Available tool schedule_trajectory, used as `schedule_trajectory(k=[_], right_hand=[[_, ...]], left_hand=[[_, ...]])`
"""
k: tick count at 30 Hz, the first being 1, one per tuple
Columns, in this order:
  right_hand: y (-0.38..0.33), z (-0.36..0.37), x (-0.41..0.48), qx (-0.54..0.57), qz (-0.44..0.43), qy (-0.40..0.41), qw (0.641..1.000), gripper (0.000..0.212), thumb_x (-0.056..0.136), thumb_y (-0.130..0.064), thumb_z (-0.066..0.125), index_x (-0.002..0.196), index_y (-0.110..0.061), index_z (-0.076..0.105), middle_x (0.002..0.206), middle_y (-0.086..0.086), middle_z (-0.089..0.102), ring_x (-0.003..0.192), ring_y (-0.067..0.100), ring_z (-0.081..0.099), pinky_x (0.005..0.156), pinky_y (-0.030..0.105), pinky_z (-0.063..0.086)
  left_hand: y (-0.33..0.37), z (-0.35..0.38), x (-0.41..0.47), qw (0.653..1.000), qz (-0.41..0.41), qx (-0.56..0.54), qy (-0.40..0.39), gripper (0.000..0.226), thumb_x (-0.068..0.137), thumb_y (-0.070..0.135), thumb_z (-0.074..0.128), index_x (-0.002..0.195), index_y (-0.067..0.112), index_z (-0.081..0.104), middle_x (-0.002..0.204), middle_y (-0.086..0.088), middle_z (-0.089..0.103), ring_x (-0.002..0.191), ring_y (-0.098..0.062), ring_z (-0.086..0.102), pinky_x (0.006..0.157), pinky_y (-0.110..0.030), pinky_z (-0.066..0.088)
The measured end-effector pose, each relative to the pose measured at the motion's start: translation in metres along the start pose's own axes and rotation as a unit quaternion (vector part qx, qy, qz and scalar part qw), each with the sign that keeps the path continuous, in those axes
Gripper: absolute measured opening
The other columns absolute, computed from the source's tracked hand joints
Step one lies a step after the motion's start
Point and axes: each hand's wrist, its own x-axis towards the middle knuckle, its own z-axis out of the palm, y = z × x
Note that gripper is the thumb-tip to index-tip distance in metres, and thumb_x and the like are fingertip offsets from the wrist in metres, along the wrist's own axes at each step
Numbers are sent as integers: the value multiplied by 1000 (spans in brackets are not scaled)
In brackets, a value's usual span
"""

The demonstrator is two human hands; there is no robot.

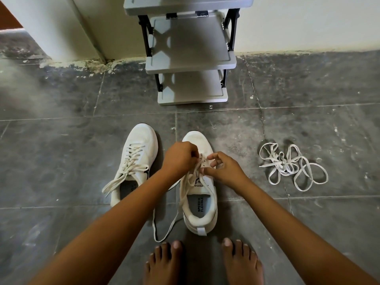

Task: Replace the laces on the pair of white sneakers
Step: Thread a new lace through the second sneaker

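Two white sneakers stand on the dark tiled floor, toes pointing away from me. The left sneaker (136, 161) is laced, its lace ends loose over the opening. Over the right sneaker (200, 206) both my hands work at the eyelets. My left hand (178, 157) has curled fingers pinching the cream lace (164, 229) near the toe end of the lacing. My right hand (223, 167) pinches the lace at the eyelets beside it. The lace's long ends trail down past the heel onto the floor. A tangled pile of white flat laces (292, 166) lies to the right.
A grey plastic shoe rack (191, 62) with black posts stands against the cream wall straight ahead. My bare feet (203, 262) are at the bottom, just behind the right sneaker. A wall corner juts out at the upper left.
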Motion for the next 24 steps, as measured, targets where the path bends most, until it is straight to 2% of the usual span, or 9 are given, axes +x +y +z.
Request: schedule_trajectory(k=[2, 4, 8, 12, 15, 17, 20, 22, 24], right_hand=[[1, 0, 0, 0, -13, 1, 1000, 38, 72, -32, 78, 104, -26, 58, 91, -5, 56, 81, 8, 55, 70, 21, 46], [3, 1, -1, -4, -30, 3, 1000, 39, 73, -33, 77, 107, -29, 58, 93, -4, 57, 83, 8, 56, 72, 21, 46], [3, 1, 0, -20, -61, 5, 998, 41, 76, -33, 75, 113, -31, 60, 96, -2, 57, 84, 6, 54, 74, 21, 43], [3, 0, 0, -25, -66, 3, 998, 40, 77, -31, 75, 115, -28, 61, 98, 1, 57, 84, 4, 53, 79, 21, 42], [3, 1, -2, 2, -52, 5, 999, 37, 78, -28, 74, 112, -29, 62, 95, -3, 55, 83, 5, 53, 74, 19, 42], [3, 1, -3, 29, -35, 12, 999, 35, 79, -26, 73, 111, -26, 62, 92, -6, 57, 76, 6, 53, 71, 18, 44], [2, 0, -4, 57, -18, 16, 998, 33, 80, -21, 73, 111, -18, 62, 90, -7, 58, 73, 6, 55, 70, 18, 47], [1, 0, -6, 67, -15, 15, 998, 32, 81, -17, 72, 111, -14, 63, 90, -5, 59, 77, 9, 57, 75, 22, 50], [0, -1, -6, 72, -15, 16, 997, 31, 81, -14, 71, 111, -11, 63, 91, -3, 59, 82, 12, 58, 76, 24, 50]], left_hand=[[1, -3, 1, 997, -11, -48, 52, 12, 84, 14, 64, 92, 13, 72, 90, -3, 72, 85, -18, 64, 80, -33, 51], [2, -7, 2, 996, -9, -76, 47, 9, 82, 16, 67, 90, 15, 73, 88, -2, 72, 83, -16, 64, 79, -31, 52], [4, 0, -1, 1000, -6, -26, -11, 12, 84, 15, 64, 92, 15, 72, 90, -2, 71, 84, -16, 63, 79, -35, 53], [2, 9, -2, 1000, -20, -8, 8, 14, 86, 17, 62, 95, 14, 72, 91, -3, 71, 85, -19, 63, 76, -33, 53], [4, 15, 0, 1000, -15, 0, 13, 14, 85, 15, 60, 92, 15, 73, 88, -3, 71, 80, -17, 63, 65, -24, 44], [6, 19, 2, 999, -17, 4, 26, 12, 85, 14, 60, 91, 16, 71, 87, -3, 70, 79, -17, 63, 65, -24, 44], [3, 22, 2, 996, -35, -72, 50, 9, 83, 12, 64, 87, 19, 59, 85, 0, 68, 77, -16, 62, 63, -26, 45], [-1, 22, 0, 987, -48, -147, 42, 21, 80, 8, 67, 81, 21, 50, 80, 1, 66, 70, -15, 62, 62, -28, 47], [-3, 19, -1, 974, -61, -217, 21, 31, 79, 2, 68, 76, 23, 45, 75, 2, 64, 70, -14, 62, 68, -30, 52]])
